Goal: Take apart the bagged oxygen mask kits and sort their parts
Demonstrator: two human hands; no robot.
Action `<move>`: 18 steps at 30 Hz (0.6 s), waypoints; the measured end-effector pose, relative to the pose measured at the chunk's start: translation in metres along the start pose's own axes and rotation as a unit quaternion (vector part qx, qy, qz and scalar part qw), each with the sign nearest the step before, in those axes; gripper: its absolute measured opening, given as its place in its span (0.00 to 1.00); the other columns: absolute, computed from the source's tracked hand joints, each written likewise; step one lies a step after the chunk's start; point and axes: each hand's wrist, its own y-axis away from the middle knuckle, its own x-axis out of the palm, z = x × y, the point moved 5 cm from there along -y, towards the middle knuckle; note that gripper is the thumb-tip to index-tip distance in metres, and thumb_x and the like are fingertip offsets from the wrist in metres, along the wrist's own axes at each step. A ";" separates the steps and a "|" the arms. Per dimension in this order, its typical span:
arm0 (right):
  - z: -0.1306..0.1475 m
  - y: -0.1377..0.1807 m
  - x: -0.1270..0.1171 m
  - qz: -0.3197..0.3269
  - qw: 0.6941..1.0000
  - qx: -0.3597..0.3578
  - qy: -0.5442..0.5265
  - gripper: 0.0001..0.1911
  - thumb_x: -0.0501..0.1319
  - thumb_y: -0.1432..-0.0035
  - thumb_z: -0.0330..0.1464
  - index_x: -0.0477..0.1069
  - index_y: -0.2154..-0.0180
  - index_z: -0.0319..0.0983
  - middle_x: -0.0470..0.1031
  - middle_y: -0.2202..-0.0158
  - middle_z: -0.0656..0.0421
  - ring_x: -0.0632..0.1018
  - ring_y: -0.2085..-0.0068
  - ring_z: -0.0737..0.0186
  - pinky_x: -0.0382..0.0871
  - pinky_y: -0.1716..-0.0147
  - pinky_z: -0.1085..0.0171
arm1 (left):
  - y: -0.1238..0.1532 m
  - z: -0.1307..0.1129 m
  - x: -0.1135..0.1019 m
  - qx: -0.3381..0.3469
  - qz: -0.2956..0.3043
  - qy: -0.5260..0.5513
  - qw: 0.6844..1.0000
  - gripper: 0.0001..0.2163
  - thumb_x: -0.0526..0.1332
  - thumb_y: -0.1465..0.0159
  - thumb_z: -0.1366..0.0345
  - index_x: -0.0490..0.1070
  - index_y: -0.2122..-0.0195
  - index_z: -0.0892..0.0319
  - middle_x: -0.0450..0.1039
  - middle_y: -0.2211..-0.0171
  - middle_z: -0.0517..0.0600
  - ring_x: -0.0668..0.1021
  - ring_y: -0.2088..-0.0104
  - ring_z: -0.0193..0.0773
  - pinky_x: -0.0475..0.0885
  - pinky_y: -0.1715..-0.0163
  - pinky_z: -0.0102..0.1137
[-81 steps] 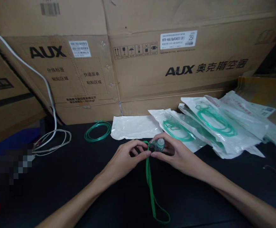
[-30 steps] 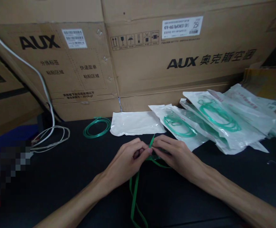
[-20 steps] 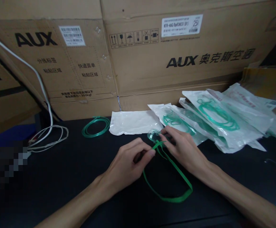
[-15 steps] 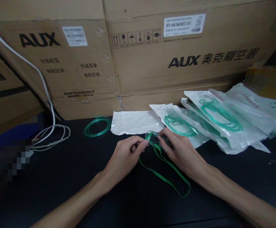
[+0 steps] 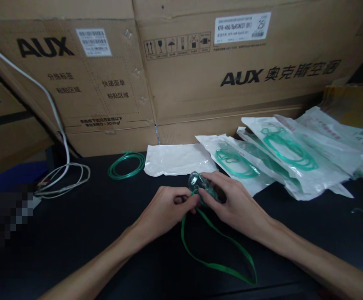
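A clear plastic mask [image 5: 202, 183] sits between the two hands, at the right hand's fingertips and just beyond those of the left. The right hand [image 5: 233, 202] grasps it from the right side, thumb on the near face; its other fingers are partly hidden behind it. The left hand [image 5: 170, 208] pinches a green strap [image 5: 215, 266] close to where it meets the mask, thumb against forefinger. Below both hands, the strap hangs in a long loop toward the near side of the black tabletop [image 5: 156, 275]. Beyond the hands lie a coil of green tubing [image 5: 122, 177], a flat white packet [image 5: 178, 160] and, to the right, overlapping pouches [image 5: 297, 183] with green tubing inside.
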 end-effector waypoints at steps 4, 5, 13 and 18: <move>-0.012 0.000 0.003 0.050 0.990 0.076 -0.112 0.15 0.61 0.34 0.35 0.62 0.48 0.43 0.75 0.62 0.60 0.77 0.64 0.60 0.72 0.64 0.61 | -0.002 -0.001 -0.002 0.024 -0.005 -0.002 1.000 0.18 0.56 0.29 0.53 0.75 0.70 0.59 0.68 0.79 0.43 0.68 0.78 0.30 0.59 0.78 0.25; -0.013 0.001 0.004 0.060 0.985 0.084 -0.139 0.17 0.61 0.34 0.36 0.61 0.47 0.44 0.74 0.62 0.60 0.77 0.65 0.61 0.72 0.66 0.62 | -0.002 -0.002 -0.002 0.030 -0.010 -0.005 0.999 0.18 0.56 0.29 0.53 0.74 0.70 0.59 0.69 0.78 0.43 0.68 0.78 0.30 0.59 0.78 0.25; -0.010 -0.001 0.008 0.075 0.990 0.049 -0.106 0.21 0.62 0.39 0.30 0.61 0.45 0.43 0.75 0.57 0.58 0.77 0.60 0.59 0.72 0.63 0.63 | 0.000 -0.010 -0.006 0.067 -0.047 -0.061 0.995 0.15 0.57 0.29 0.58 0.72 0.70 0.60 0.66 0.76 0.42 0.67 0.74 0.31 0.59 0.74 0.26; -0.012 -0.003 0.005 0.082 0.994 0.024 -0.068 0.22 0.61 0.40 0.28 0.62 0.45 0.43 0.74 0.52 0.55 0.78 0.56 0.57 0.73 0.61 0.62 | 0.000 -0.012 -0.006 0.080 -0.060 -0.087 0.991 0.14 0.57 0.29 0.60 0.69 0.71 0.60 0.65 0.76 0.42 0.67 0.74 0.31 0.59 0.72 0.27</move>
